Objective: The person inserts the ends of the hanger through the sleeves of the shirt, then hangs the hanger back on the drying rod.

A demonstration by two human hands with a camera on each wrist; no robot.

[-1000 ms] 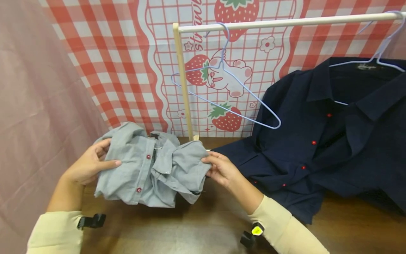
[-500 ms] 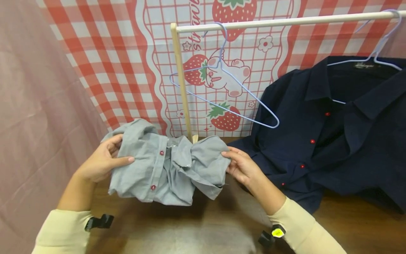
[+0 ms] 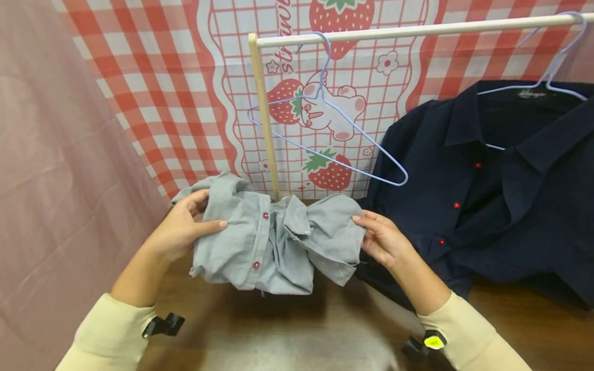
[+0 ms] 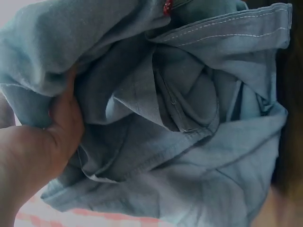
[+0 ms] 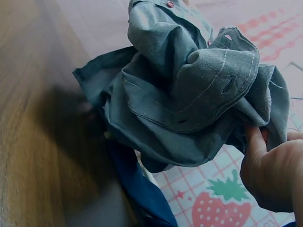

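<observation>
A crumpled light grey shirt (image 3: 236,234) with red buttons hangs between my two hands, held above the table. My left hand (image 3: 185,226) grips its left side, thumb on the front and fingers behind or within the folds. At the other end, my right hand (image 3: 382,238) pinches the cloth between thumb and fingers. The left wrist view shows the folds of the grey shirt (image 4: 189,175) bunched beside the left hand (image 4: 57,137). In the right wrist view, a stitched edge with a buttonhole shows on the shirt (image 5: 189,94), with the right hand (image 5: 272,165) at its side.
Behind stands a clothes rack (image 3: 417,30) carrying a bare light purple hanger (image 3: 362,131). A navy shirt (image 3: 506,216) with red buttons hangs on another hanger at the right, its lower part reaching the wooden table (image 3: 287,335). A pink curtain (image 3: 60,180) borders the left.
Both hands have moved right with the grey shirt, which now hangs nearer the navy shirt. The grips look the same. The rack and hangers shift only slightly in view.
</observation>
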